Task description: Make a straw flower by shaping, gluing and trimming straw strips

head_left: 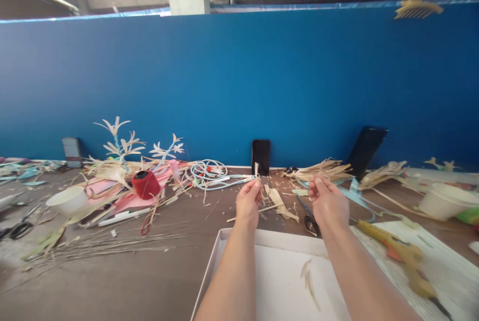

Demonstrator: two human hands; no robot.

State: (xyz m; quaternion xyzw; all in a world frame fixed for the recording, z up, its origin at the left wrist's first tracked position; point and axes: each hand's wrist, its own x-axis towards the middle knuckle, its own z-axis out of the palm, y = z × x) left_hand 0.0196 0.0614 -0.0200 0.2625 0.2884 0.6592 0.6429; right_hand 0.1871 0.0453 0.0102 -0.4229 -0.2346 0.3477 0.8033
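Note:
Above the far edge of a white shallow box point(224, 235), my left hand point(248, 203) pinches a small pale strip of dried husk point(256, 168), which stands up from its fingertips. Level with it to the right, my right hand point(329, 203) has its fingers pressed together; whatever is in them is too fine to make out. Dark-handled scissors point(310, 221) lie just left of the right hand. Between the two hands, loose husk pieces point(277, 201) are scattered on the table. A thin husk scrap point(309, 283) rests in the box.
A yellow glue gun point(406, 253) lies on paper at right, near a white bowl point(447, 200). Leftward are a red thread spool point(145, 185), husk flowers point(125, 146), a coiled pale cable point(207, 174) and thin sticks point(112, 246). A phone point(261, 156) leans against the blue partition point(239, 86).

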